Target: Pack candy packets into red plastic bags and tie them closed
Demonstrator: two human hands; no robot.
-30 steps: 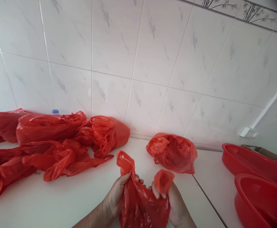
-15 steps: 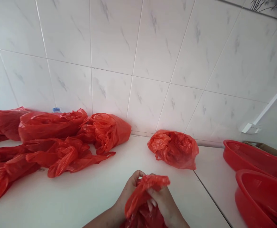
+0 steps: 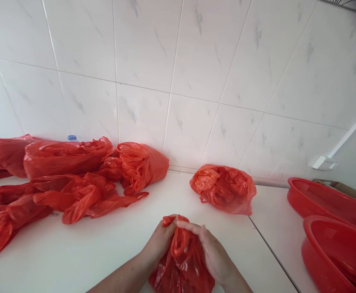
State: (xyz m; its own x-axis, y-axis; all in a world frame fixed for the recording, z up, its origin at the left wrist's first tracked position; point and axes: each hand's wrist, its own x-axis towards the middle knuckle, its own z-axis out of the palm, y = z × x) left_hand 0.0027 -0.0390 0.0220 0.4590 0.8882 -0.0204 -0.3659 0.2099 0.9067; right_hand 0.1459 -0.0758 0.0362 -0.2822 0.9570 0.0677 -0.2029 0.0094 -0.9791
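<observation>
A red plastic bag (image 3: 182, 274) sits at the table's near edge, its gathered top twisted into a loop. My left hand (image 3: 161, 239) is closed around the left side of that top, with a tuft of plastic showing above the thumb. From the right, my right hand (image 3: 213, 248) grips the bag, its forefinger reaching across the top to meet the left hand. The fingers behind the plastic are partly hidden. Beyond my hands, a crumpled red plastic bag (image 3: 223, 189) lies against the wall.
Several red plastic bags (image 3: 65, 162) are heaped along the left side. A bottle's blue cap (image 3: 72, 138) pokes up behind them. Red plastic baskets (image 3: 324, 244) stand at the right, past a seam in the white table (image 3: 83, 248). A tiled wall (image 3: 144, 81) closes off the back.
The bag's free end, which stuck out to the right over my right hand, is now folded into a loop between my hands. My right forefinger has stretched leftward across the top.
</observation>
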